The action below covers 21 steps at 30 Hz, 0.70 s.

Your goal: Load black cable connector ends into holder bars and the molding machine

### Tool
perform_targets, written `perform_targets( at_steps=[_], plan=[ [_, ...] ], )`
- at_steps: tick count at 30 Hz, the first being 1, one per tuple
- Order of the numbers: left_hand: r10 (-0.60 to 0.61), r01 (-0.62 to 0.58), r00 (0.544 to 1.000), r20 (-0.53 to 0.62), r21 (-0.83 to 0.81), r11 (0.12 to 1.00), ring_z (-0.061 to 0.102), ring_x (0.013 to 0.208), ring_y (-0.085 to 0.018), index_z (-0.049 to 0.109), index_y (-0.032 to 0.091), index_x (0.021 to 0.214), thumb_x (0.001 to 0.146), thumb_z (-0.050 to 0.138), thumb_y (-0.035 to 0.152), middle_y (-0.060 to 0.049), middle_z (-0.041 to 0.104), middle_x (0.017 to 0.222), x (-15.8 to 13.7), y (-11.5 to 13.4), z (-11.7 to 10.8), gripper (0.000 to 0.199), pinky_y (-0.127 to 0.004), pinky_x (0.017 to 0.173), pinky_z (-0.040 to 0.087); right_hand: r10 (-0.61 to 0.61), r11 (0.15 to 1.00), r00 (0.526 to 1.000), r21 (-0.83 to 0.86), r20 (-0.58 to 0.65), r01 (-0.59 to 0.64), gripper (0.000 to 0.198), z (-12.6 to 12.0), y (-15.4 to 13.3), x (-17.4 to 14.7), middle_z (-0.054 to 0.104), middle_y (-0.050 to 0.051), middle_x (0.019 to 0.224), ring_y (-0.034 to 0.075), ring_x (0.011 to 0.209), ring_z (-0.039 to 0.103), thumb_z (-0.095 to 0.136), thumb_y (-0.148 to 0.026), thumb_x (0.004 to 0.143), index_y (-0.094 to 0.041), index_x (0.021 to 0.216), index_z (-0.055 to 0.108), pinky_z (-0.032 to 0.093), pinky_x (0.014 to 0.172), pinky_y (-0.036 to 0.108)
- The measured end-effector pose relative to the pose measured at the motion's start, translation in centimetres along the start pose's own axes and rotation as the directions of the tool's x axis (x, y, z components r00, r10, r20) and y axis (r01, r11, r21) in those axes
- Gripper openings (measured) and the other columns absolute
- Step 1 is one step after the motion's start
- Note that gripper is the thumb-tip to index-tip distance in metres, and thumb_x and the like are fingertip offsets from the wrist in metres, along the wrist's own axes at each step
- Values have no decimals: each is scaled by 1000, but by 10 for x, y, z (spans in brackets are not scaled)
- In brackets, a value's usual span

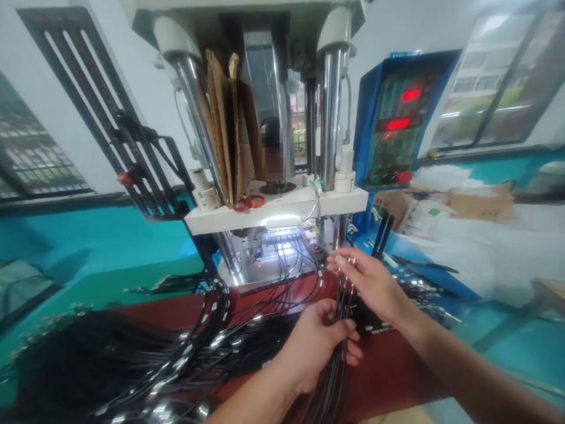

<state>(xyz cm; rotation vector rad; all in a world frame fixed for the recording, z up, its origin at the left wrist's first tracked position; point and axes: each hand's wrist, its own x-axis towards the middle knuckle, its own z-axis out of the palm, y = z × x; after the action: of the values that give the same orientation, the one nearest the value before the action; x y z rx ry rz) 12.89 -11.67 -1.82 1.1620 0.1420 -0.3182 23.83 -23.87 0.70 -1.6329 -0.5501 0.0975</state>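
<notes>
My left hand point(322, 341) is closed around a bundle of thin black cables point(332, 383), thumb across them, above the red tabletop. Higher up and to the right, my right hand point(364, 280) pinches the upper ends of the same bundle; the exact parts between its fingertips are too small to make out. Beyond both hands, several black cables run into the lit mold area point(282, 244) of a press. To the left, a large heap of black cables point(97, 353) with shiny metal ends spreads over the table.
The press's white plate point(282, 212) carries red-handled scissors point(248, 203) and upright cardboard point(220, 129). A blue control box point(392, 118) with red displays stands right. More cable ends point(424, 294) lie by my right hand, with white sacks point(494, 247) beyond. The red tabletop point(379, 377) shows under my arms.
</notes>
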Motion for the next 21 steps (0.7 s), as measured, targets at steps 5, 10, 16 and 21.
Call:
perform_targets(
  at_steps=[5, 10, 16, 21],
  plan=[
    [25, -22, 999, -39, 66, 998, 60, 48, -11, 46, 15, 90, 77, 61, 23, -2, 62, 74, 10, 2, 7, 21, -20, 44, 47, 1, 986, 1000, -167, 10, 1, 35, -9, 3, -10, 69, 6, 108, 24, 101, 64, 52, -50, 91, -25, 113, 63, 48, 92, 39],
    [42, -39, 998, -50, 49, 998, 60, 51, -10, 50, 14, 92, 73, 63, 20, -4, 63, 79, 15, 1, 11, 24, -20, 47, 48, 16, 960, 998, -279, 62, 2, 34, -8, 6, -26, 69, 5, 107, 24, 99, 65, 54, -49, 90, -26, 113, 62, 50, 89, 37],
    [85, -81, 993, -86, 53, 995, 57, 47, -9, 54, 13, 100, 76, 61, 22, -2, 60, 68, 16, -3, 14, 26, -18, 43, 45, 204, 963, 936, -232, 285, -139, 44, -5, 12, -34, 71, 4, 84, 16, 44, 58, 47, -54, 91, -25, 123, 58, 44, 43, 28],
    [-284, 304, 945, 162, -119, 945, 65, 51, -17, 55, 11, 95, 70, 63, 22, -11, 66, 77, 7, -24, 3, 28, -25, 44, 52, 53, 865, 934, -483, 354, 134, 42, -3, 25, 22, 67, 8, 76, 18, 64, 61, 37, -42, 96, -15, 98, 69, 48, 64, 32]
  ],
)
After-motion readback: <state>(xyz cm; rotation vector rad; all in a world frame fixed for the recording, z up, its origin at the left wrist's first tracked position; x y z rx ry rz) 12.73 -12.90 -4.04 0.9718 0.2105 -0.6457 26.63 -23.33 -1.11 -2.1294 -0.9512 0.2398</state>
